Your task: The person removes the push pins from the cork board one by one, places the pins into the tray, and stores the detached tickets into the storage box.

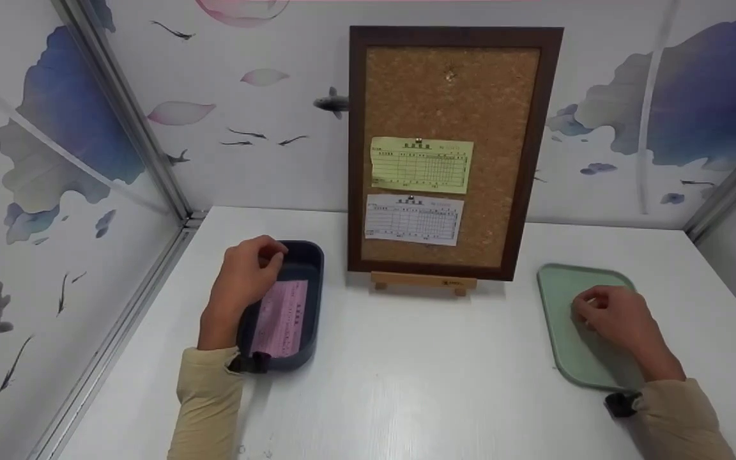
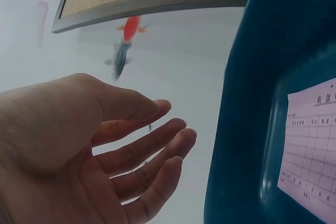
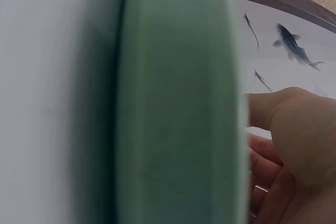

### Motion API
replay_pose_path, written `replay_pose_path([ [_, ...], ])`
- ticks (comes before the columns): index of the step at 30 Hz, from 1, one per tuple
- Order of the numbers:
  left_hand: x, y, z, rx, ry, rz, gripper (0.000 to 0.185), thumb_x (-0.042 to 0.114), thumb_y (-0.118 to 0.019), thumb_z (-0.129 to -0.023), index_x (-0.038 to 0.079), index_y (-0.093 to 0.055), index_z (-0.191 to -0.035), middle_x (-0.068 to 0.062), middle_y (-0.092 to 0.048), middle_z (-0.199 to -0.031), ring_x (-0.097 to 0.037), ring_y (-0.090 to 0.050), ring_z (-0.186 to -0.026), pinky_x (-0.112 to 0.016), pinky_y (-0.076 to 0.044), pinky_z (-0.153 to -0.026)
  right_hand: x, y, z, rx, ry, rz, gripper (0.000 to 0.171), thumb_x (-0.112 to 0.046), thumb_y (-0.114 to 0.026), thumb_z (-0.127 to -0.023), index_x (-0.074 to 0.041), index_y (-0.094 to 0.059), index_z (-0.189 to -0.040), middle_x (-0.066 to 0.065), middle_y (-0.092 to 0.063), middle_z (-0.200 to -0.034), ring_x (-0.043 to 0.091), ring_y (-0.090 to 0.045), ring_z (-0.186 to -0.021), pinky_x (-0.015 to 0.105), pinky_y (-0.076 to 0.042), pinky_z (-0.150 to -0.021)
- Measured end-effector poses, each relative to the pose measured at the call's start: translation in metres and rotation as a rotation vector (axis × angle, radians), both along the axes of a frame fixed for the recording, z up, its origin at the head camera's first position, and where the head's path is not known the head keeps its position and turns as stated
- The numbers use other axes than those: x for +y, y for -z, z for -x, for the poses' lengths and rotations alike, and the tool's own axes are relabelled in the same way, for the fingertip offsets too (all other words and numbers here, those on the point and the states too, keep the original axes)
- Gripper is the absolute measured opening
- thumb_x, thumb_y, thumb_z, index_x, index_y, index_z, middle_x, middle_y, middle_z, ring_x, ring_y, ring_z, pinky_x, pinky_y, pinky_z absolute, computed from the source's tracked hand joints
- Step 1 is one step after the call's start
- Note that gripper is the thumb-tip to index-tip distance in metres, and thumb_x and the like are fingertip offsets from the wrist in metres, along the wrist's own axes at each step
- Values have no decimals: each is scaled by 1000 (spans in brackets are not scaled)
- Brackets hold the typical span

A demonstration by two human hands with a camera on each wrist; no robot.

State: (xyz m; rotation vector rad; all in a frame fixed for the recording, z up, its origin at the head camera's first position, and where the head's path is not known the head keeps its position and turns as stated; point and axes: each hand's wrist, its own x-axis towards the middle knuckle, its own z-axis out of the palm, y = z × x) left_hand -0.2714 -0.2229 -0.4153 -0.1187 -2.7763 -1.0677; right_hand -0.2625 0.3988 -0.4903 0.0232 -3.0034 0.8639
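At frame's lower left, the left hand [image 1: 245, 276] hovers loosely spread above the dark blue plastic tray [image 1: 312, 255] holding a pink paper slip [image 1: 282, 317], while the right hand [image 1: 614, 316] (fingers curled, grip unclear) rests on the pale green tray [image 1: 559, 287].

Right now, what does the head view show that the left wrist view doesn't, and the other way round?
Only the head view shows the right hand over the green tray and the white slip in full. Only the left wrist view shows the left hand from the palm side, fingers loosely extended, holding nothing. Both show the dark blue tray, its pink slip and the cork board.
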Motion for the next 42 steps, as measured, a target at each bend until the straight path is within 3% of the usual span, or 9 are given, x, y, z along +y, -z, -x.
replay_pose_path([
  [5, 4, 2, 1, -2, 8, 4, 22, 13, -61, -109, 6, -74, -125, -16, -76, -122, -32, -72, -111, -51, -59, -99, 0, 0, 0, 0, 3, -11, 31, -30, -64, -106, -4, -79, -114, 1, -78, -84, 9, -66, -70, 27, -49, -59],
  [14, 6, 4, 2, 0, 9, 5, 20, 13, -62, -108, 7, -75, -123, -14, -76, -121, -30, -73, -109, -49, -60, -97, 0, 0, -1, -3, 29, -14, 28, -26, -63, -104, -5, -78, -115, 1, -77, -83, 11, -65, -71, 28, -48, -60],
  [23, 12, 3, 4, 90, -5, -33, 15, 13, -72, -104, 9, -77, -117, -11, -77, -112, -27, -73, -100, -45, -61, -91, -1, -2, -3, 32, 35, -3, 31, -29, -62, -106, -6, -77, -118, 3, -79, -86, 9, -68, -71, 28, -49, -58],
  [26, 14, 3, 4, 137, -2, -38, 14, 12, -73, -103, 8, -77, -116, -11, -78, -109, -26, -73, -97, -43, -61, -88, -3, -4, -4, 81, 40, 0, 34, -34, -63, -108, -6, -76, -120, 8, -80, -91, 10, -70, -71, 28, -49, -58],
  [31, 22, 3, 5, 181, 4, -30, 12, 12, -74, -103, 8, -77, -114, -10, -78, -104, -25, -72, -91, -41, -60, -85, -12, -9, -5, 211, 69, 15, 42, -45, -63, -108, -9, -73, -128, 19, -80, -111, 30, -77, -92, 29, -51, -67],
  [34, 28, 2, 5, 201, 16, -32, 12, 12, -73, -103, 8, -77, -113, -10, -78, -103, -24, -72, -91, -41, -61, -84, -20, -13, -6, 294, 96, 41, 42, -43, -63, -108, -10, -71, -132, 19, -79, -114, 36, -75, -103, 24, -48, -72],
  [36, 31, 2, 5, 221, 26, -39, 11, 11, -73, -102, 7, -77, -112, -11, -78, -102, -24, -73, -90, -41, -62, -84, -26, -17, -7, 355, 105, 61, 39, -39, -65, -108, -11, -71, -133, 19, -79, -114, 29, -74, -102, 16, -46, -73],
  [39, 36, 1, 5, 244, 33, -57, 9, 10, -73, -102, 6, -76, -110, -10, -78, -100, -23, -73, -87, -39, -62, -81, -35, -21, -7, 443, 104, 90, 33, -33, -68, -106, -12, -73, -132, 16, -80, -111, 5, -68, -97, 3, -42, -73],
  [42, 41, -2, 4, 258, 31, -71, 9, 10, -74, -101, 7, -76, -109, -9, -77, -99, -21, -73, -85, -37, -62, -78, -46, -26, -8, 512, 88, 125, 30, -27, -71, -105, -11, -74, -131, 16, -80, -109, -14, -58, -94, -2, -42, -75],
])
